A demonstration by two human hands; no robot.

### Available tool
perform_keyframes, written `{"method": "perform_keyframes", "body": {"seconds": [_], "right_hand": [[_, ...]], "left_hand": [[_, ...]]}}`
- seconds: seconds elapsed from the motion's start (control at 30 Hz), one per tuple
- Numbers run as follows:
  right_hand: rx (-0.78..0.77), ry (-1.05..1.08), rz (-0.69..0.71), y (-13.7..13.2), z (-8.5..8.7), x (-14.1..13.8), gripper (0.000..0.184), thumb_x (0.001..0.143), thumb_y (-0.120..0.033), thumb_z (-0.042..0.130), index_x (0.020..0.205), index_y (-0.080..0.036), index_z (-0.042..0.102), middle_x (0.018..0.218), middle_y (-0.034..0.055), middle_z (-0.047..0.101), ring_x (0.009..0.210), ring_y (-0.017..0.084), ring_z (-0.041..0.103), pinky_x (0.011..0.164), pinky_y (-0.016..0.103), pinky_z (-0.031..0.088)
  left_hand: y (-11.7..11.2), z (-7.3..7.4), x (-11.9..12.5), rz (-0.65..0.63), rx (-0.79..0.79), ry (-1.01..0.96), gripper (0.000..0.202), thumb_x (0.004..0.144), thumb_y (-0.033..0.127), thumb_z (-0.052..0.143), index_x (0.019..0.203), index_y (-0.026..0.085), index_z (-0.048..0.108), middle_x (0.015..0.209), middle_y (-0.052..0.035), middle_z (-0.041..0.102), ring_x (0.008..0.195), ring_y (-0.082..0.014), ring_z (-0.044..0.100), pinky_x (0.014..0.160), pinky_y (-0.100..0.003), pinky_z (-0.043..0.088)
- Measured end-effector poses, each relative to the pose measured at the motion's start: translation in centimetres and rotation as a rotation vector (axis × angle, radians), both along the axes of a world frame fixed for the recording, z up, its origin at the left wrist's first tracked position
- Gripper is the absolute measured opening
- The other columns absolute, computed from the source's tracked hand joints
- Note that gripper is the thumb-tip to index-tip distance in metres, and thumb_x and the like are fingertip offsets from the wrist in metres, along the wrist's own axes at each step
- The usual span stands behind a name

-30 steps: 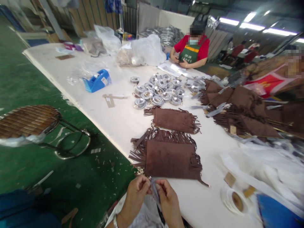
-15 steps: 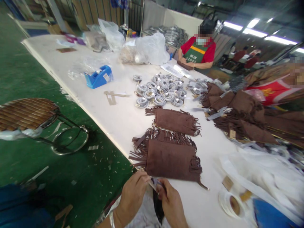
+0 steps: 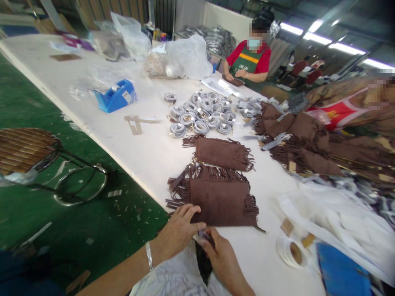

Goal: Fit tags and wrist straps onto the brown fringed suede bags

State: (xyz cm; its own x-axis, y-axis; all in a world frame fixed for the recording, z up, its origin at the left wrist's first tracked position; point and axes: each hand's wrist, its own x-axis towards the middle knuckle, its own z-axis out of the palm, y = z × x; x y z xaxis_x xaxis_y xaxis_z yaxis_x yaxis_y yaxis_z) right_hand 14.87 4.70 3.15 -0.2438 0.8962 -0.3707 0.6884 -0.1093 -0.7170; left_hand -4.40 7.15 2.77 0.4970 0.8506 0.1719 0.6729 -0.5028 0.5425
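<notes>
A brown fringed bag (image 3: 219,201) lies flat on the table before me, with a second brown fringed bag (image 3: 220,153) just beyond it. My left hand (image 3: 180,226) is open, its fingers reaching onto the nearer bag's lower left corner. Its thumb points toward my right hand (image 3: 220,253), which is closed in a pinch at the table edge. From that pinch hangs a black strip (image 3: 203,263) with something pale and shiny at its top; its exact kind is unclear.
Coiled grey straps (image 3: 202,111) are heaped beyond the bags. More brown bags (image 3: 311,139) pile up at right, near a tape roll (image 3: 291,253) and white sheeting (image 3: 336,218). A blue tape dispenser (image 3: 115,96) stands left. Across the table a person (image 3: 249,61) handles a brown item.
My left hand has left its pinch beside my right hand and spread its fingers onto the bag's corner. My right hand keeps its grip. The view has shifted slightly.
</notes>
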Motion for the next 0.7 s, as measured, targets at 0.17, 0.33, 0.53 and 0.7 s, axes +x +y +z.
{"method": "perform_keyframes", "body": {"seconds": [0.17, 0.33, 0.53, 0.7], "right_hand": [[0.14, -0.162, 0.042, -0.6, 0.1, -0.4, 0.018, 0.091, -0.023, 0.041, 0.102, -0.023, 0.055, 0.096, 0.0038, 0.069, 0.086, 0.021, 0.066, 0.071, 0.025, 0.042], [0.149, -0.218, 0.098, -0.7, 0.2, -0.4, 0.021, 0.094, -0.021, 0.036, 0.104, -0.021, 0.054, 0.094, 0.0042, 0.069, 0.086, 0.02, 0.067, 0.072, 0.025, 0.041], [0.191, -0.322, 0.117, -0.7, -0.1, -0.8, 0.016, 0.093, -0.021, 0.039, 0.098, -0.022, 0.054, 0.086, 0.0016, 0.069, 0.08, 0.019, 0.067, 0.065, 0.025, 0.037], [0.303, -0.463, 0.146, -0.9, -0.2, -1.7, 0.011, 0.092, -0.019, 0.042, 0.095, -0.022, 0.053, 0.081, 0.0005, 0.066, 0.072, 0.019, 0.064, 0.061, 0.027, 0.034]], "left_hand": [[0.2, -0.3, 0.1, -0.013, 0.009, -0.027, 0.042, 0.082, 0.005, 0.058, 0.113, 0.033, 0.062, 0.131, -0.0069, 0.041, 0.124, -0.029, 0.035, 0.103, -0.05, 0.036], [0.5, -0.5, -0.2, -0.056, 0.013, -0.026, 0.032, 0.086, 0.012, 0.056, 0.109, 0.033, 0.064, 0.132, -0.0061, 0.041, 0.123, -0.0286, 0.035, 0.101, -0.05, 0.036], [0.7, -0.9, -0.5, -0.062, -0.015, -0.104, 0.025, 0.084, 0.011, 0.059, 0.098, 0.03, 0.066, 0.127, -0.0045, 0.044, 0.119, -0.0267, 0.038, 0.101, -0.048, 0.034], [0.6, -1.0, -0.6, -0.066, -0.028, -0.141, 0.021, 0.083, 0.01, 0.059, 0.094, 0.026, 0.065, 0.126, -0.0059, 0.045, 0.119, -0.0267, 0.038, 0.1, -0.046, 0.034]]}}
